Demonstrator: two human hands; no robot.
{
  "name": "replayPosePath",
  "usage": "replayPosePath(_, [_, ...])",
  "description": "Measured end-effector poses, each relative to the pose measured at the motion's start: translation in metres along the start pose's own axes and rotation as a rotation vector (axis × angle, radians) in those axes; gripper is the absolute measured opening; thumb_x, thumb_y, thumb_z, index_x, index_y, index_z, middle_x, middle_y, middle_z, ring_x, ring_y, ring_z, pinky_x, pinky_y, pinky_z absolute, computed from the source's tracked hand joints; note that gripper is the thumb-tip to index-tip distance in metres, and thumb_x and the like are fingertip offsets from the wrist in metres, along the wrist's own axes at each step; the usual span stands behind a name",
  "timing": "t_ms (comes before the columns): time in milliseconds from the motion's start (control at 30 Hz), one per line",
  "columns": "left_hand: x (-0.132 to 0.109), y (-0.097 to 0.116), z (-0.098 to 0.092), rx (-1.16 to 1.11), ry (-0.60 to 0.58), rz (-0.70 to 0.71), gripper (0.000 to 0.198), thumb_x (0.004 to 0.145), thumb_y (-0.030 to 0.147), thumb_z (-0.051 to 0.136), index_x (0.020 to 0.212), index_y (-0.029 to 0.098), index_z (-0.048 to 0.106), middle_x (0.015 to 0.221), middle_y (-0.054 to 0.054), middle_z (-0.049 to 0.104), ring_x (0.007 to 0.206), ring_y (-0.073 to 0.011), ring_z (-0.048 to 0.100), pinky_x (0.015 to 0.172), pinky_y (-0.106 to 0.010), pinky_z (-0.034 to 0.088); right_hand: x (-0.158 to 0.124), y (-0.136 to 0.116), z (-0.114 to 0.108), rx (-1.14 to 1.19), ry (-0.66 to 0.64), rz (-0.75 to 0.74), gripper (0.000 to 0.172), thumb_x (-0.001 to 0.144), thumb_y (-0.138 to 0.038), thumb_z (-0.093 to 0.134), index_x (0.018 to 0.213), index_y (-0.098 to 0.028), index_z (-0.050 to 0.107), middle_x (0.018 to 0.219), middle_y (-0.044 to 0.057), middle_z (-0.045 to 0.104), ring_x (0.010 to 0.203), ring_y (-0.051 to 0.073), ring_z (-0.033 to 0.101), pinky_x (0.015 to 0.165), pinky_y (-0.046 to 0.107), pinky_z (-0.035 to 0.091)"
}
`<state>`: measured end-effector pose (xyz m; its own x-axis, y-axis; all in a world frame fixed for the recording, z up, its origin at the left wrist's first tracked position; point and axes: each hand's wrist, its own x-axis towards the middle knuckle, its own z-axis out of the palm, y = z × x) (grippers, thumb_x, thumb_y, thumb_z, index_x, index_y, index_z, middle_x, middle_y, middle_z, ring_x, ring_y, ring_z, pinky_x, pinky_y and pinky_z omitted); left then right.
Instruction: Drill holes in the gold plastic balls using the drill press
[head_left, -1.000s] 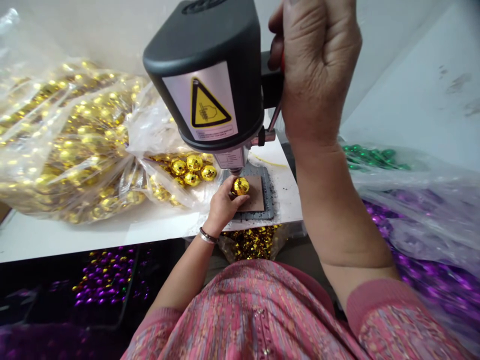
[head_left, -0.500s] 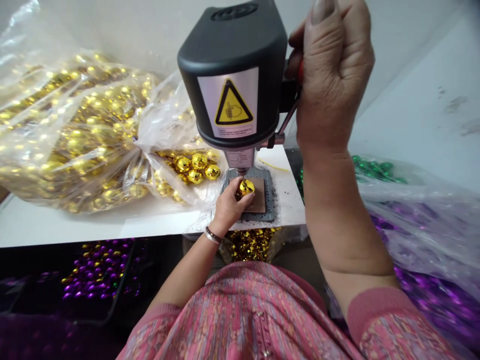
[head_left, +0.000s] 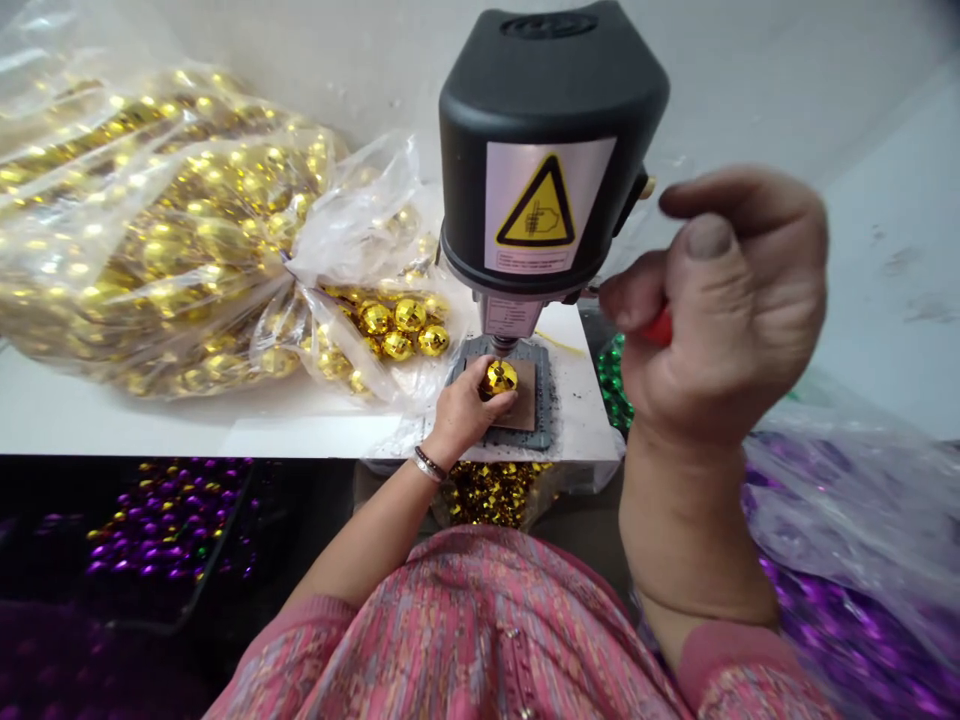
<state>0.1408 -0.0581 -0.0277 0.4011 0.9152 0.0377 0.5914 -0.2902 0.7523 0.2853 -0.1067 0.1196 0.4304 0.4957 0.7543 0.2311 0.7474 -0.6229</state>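
My left hand [head_left: 466,408] pinches a shiny gold faceted ball [head_left: 500,377] between thumb and fingers. It holds the ball over a brown square plate [head_left: 523,400] on the grey base of a small black drill press [head_left: 555,110]. The press's spindle [head_left: 505,345] is just above the ball; whether they touch I cannot tell. My right hand [head_left: 727,300] is curled round the red-tipped lever handle [head_left: 658,328] on the press's right side. Most of that handle is hidden by the fingers.
An open clear bag of gold balls [head_left: 172,260] lies on the white table [head_left: 292,437] at left. Below the table edge sits a container of gold pieces [head_left: 495,495]. Purple balls [head_left: 172,520] are at lower left. Green [head_left: 615,385] and purple items [head_left: 847,640] lie at right.
My right hand has come down and toward me with the lever. My left hand still holds the gold ball, which now shows a different side. The view has shifted slightly.
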Motion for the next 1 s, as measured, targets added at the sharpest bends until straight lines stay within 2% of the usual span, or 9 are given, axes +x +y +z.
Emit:
replayPosePath(100, [0.000,-0.003,0.001,-0.018,0.004,0.009,0.052,0.084,0.035,0.073,0.133,0.024,0.061,0.113,-0.004,0.075,0.096,-0.0212,0.070,0.084,-0.031,0.052,-0.021,0.005,-0.003,-0.084,0.039,-0.042,0.017,0.095,-0.033,0.053,0.102,-0.023,0.066,0.055,-0.009,0.046,0.045,-0.001,0.045,0.045,0.014,0.035])
replayPosePath(267, [0.000,-0.003,0.002,-0.024,0.006,0.018,0.050,0.084,0.036,0.073,0.132,0.024,0.062,0.112,-0.005,0.075,0.097,-0.0234,0.070,0.085,-0.033,0.053,-0.040,0.018,-0.010,-0.108,0.042,-0.075,0.014,0.094,-0.032,0.054,0.102,-0.029,0.066,0.056,-0.008,0.045,0.048,0.002,0.047,0.053,0.020,0.045])
replayPosePath(567, [0.000,0.001,0.001,-0.008,-0.004,-0.014,0.049,0.081,0.033,0.075,0.128,0.024,0.063,0.109,-0.004,0.076,0.095,-0.0238,0.070,0.082,-0.032,0.053,-0.052,0.037,-0.012,-0.086,0.101,-0.235,0.019,0.095,-0.031,0.051,0.106,-0.031,0.066,0.052,-0.007,0.037,0.047,0.004,0.045,0.065,0.027,0.053])
replayPosePath(733, [0.000,0.001,0.000,0.017,-0.005,-0.019,0.049,0.081,0.035,0.074,0.128,0.024,0.063,0.107,-0.004,0.076,0.093,-0.0236,0.070,0.080,-0.032,0.053,-0.055,0.041,-0.013,-0.065,0.098,-0.278,0.022,0.095,-0.028,0.050,0.109,-0.031,0.066,0.052,-0.007,0.040,0.048,0.004,0.046,0.071,0.029,0.057])
replayPosePath(1000, [0.000,0.001,-0.002,0.004,-0.031,-0.037,0.051,0.081,0.035,0.074,0.130,0.024,0.062,0.106,-0.003,0.076,0.091,-0.0232,0.070,0.079,-0.031,0.052,-0.059,0.047,-0.013,-0.042,0.118,-0.281,0.019,0.095,-0.031,0.049,0.106,-0.031,0.065,0.050,-0.009,0.043,0.044,0.005,0.044,0.069,0.030,0.057])
